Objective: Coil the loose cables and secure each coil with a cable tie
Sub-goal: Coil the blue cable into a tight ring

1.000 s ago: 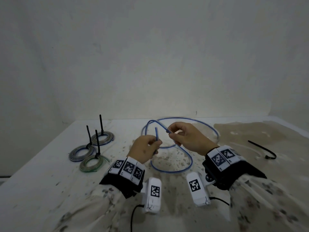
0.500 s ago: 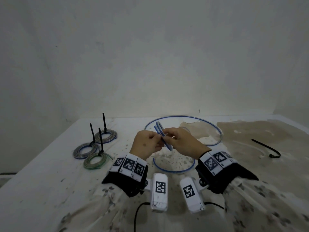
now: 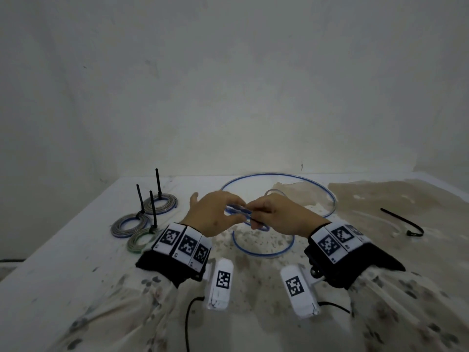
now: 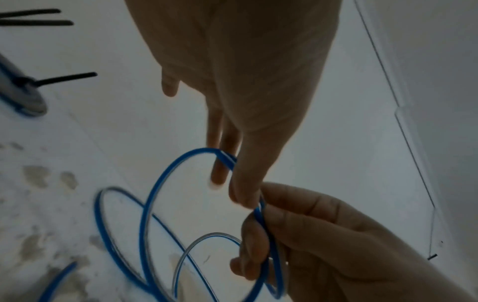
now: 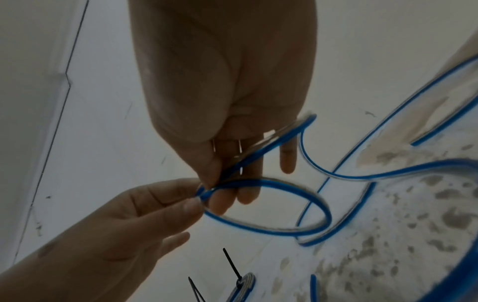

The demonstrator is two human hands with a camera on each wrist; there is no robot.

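Observation:
A blue-and-clear cable [image 3: 279,174] lies in wide loops on the white table [image 3: 76,262]. Both hands hold a small coil of the cable [image 3: 237,211] just above the table. My left hand [image 3: 232,212] pinches the coil's left side between thumb and fingers, the other fingers stretched out; the left wrist view shows this pinch [image 4: 230,183] on the cable [image 4: 155,194]. My right hand [image 3: 253,217] pinches the coil's right side, and its thumb and fingers [image 5: 214,192] meet the left hand's thumb on the cable [image 5: 284,183]. A loose black cable tie [image 3: 403,222] lies to the right.
Three tied coils [image 3: 160,205] [image 3: 129,224] [image 3: 138,241] sit at the table's left, their black tie tails standing up. A brown stained patch [image 3: 406,194] covers the right part of the table. A wall stands right behind the table.
The hands came together and folded the cable into a small flat coil held between them. The left hand's fingers have spread out, and the loose loops on the table have shifted.

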